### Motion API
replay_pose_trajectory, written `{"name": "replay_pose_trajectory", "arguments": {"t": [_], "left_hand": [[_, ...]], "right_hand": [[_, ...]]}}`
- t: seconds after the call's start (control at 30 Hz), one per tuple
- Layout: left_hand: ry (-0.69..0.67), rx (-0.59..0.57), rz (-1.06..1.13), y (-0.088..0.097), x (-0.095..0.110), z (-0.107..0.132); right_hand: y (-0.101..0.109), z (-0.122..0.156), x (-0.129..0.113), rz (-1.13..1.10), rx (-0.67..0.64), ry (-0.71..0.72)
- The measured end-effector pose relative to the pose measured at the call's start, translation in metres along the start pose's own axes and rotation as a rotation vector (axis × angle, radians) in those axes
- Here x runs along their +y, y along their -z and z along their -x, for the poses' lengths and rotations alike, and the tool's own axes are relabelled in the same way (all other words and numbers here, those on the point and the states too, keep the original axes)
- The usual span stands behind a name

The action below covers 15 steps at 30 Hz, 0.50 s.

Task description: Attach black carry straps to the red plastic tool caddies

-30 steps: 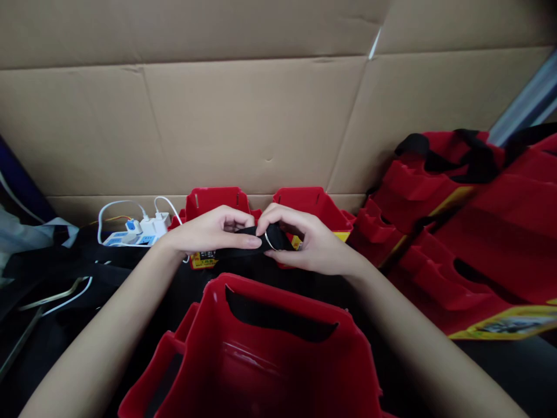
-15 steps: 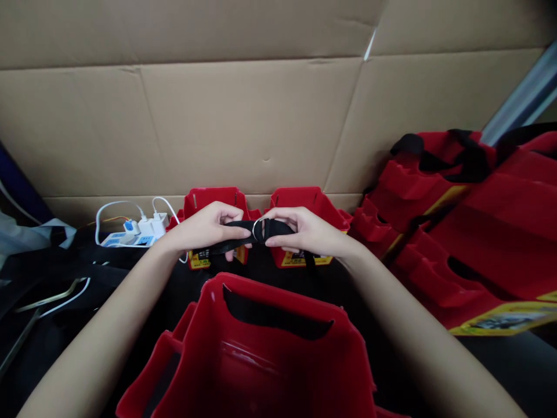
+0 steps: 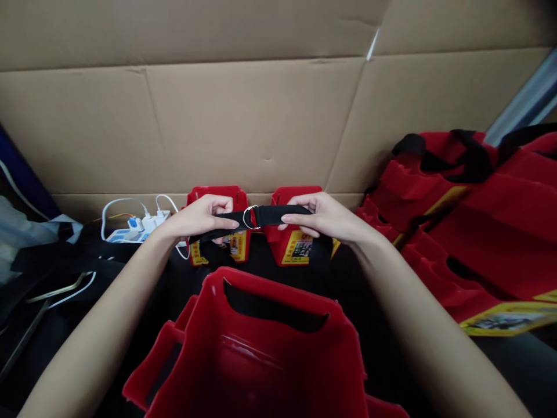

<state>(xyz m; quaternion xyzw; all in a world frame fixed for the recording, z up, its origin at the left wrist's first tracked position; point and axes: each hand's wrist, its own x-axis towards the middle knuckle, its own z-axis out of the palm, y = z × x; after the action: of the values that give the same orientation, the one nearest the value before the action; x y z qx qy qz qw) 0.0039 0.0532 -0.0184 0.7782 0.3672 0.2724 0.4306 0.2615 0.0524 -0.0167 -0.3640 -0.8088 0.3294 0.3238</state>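
Observation:
A black webbing strap (image 3: pixel 270 215) stretches level between my two hands, with metal D-rings (image 3: pixel 251 217) at its middle. My left hand (image 3: pixel 201 217) pinches the strap left of the rings, thumb on top. On the other side, my right hand (image 3: pixel 324 216) grips it between thumb and fingers. Below and nearer to me stands an open red plastic tool bin (image 3: pixel 278 371), with a long slot in its far wall and black material showing through it. Behind my hands are two smaller-looking red bins (image 3: pixel 293 194) with yellow labels.
More red bins (image 3: pixel 491 232) with black straps stand at the right. A white power strip (image 3: pixel 130 234) with plugs and cables lies at the left, above black fabric (image 3: pixel 61 261). A cardboard wall (image 3: pixel 256 128) closes off the back.
My right hand has slid to the right along the strap, away from the rings. My left hand has shifted slightly left, and the strap is now drawn out longer between them.

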Motion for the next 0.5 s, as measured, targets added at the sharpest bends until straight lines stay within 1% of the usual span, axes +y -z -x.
{"name": "replay_pose_trajectory", "arguments": {"t": [0.07,0.13,0.17,0.23,0.3,0.33,0.4,0.5], "left_hand": [[-0.018,-0.051,0.053,-0.004,0.003,0.002],[-0.096,-0.072,0.070,-0.012,0.007,-0.001],[-0.149,-0.059,0.059,-0.017,0.008,-0.004],[-0.255,0.023,0.035,-0.026,0.010,-0.015],[-0.338,0.124,0.052,-0.032,0.012,-0.028],[-0.368,0.156,0.073,-0.034,0.013,-0.034],[-0.405,0.164,0.100,-0.036,0.017,-0.042],[-0.395,0.140,0.061,-0.038,0.028,-0.046]], "right_hand": [[-0.009,0.000,-0.009,-0.036,0.072,0.119],[-0.022,0.000,-0.020,-0.097,0.156,0.218],[-0.028,-0.001,-0.026,-0.121,0.191,0.243],[-0.039,-0.003,-0.034,-0.117,0.257,0.271],[-0.046,-0.006,-0.038,-0.039,0.318,0.304],[-0.046,-0.007,-0.039,0.013,0.334,0.317],[-0.044,-0.008,-0.038,0.106,0.347,0.314],[-0.037,-0.003,-0.037,0.198,0.349,0.232]]}}
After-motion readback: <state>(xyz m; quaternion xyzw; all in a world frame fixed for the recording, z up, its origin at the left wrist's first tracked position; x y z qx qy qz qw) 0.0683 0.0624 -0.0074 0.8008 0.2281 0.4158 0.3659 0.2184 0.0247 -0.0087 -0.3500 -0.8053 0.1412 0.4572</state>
